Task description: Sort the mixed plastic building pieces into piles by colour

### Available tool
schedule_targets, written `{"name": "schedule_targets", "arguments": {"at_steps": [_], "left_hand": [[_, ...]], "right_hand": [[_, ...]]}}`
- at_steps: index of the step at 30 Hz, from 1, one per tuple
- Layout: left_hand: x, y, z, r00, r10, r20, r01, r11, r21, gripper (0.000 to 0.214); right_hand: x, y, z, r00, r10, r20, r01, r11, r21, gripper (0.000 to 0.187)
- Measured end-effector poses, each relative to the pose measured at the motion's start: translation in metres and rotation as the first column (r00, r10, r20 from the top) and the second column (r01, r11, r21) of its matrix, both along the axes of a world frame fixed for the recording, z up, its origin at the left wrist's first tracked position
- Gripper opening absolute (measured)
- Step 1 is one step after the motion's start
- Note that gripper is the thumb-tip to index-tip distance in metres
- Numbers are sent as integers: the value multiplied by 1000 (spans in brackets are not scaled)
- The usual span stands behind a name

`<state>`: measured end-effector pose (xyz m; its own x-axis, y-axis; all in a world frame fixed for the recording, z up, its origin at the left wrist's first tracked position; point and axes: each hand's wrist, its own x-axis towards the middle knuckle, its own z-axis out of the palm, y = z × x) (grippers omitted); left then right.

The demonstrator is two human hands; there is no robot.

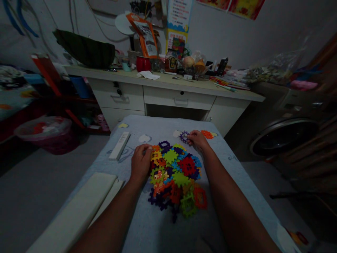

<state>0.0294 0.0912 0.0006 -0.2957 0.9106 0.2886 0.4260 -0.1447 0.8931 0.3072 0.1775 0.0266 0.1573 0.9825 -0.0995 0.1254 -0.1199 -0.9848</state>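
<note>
A heap of flat toothed plastic building pieces (177, 175) in purple, green, orange, red and blue lies on a grey-blue cloth-covered table (147, 225). My left hand (141, 162) rests at the heap's left edge, fingers curled, thumb tip against an orange piece. My right hand (198, 140) is at the far edge of the heap and pinches a purple ring-shaped piece (184, 136). An orange piece (206, 134) lies just beyond that hand.
A white flat bar (120, 145) lies at the table's left, a pale board (76, 214) along the near left edge. Behind stands a white desk (168, 92) crowded with a red mug, packets and fruit. A pink basket (47, 134) sits on the floor at left.
</note>
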Motion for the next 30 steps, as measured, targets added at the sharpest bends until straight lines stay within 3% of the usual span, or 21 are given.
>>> {"name": "schedule_targets", "arguments": {"at_steps": [6,13,16,19,21,25,27,30], "left_hand": [[-1,1,-3,999,-18,-32,18,1000,12,31],[0,0,2,1000,-14,-26,14,1000,2,31],[0,0,2,999,-24,-27,24,1000,5,31],[-1,0,1,999,-29,-43,30,1000,5,31],[-1,0,0,998,-29,-57,29,1000,2,31],[-1,0,-2,996,-38,-84,38,999,-2,32],[-1,0,-1,994,-50,-102,50,999,-3,32],[0,-1,2,987,-70,-146,67,997,-28,32]], "right_hand": [[-15,13,-7,988,-98,-116,93,995,-42,24],[-23,27,-5,989,-44,-140,39,998,-39,22],[-23,26,-12,996,-38,-75,39,999,12,24],[-15,23,-17,991,-22,132,15,998,55,31],[-9,22,-18,942,14,336,-52,993,102,34],[-4,22,-18,736,112,668,-310,933,185,36],[-6,22,-19,629,162,760,-397,908,136,36],[-11,20,-20,512,215,831,-426,904,29,37]]}}
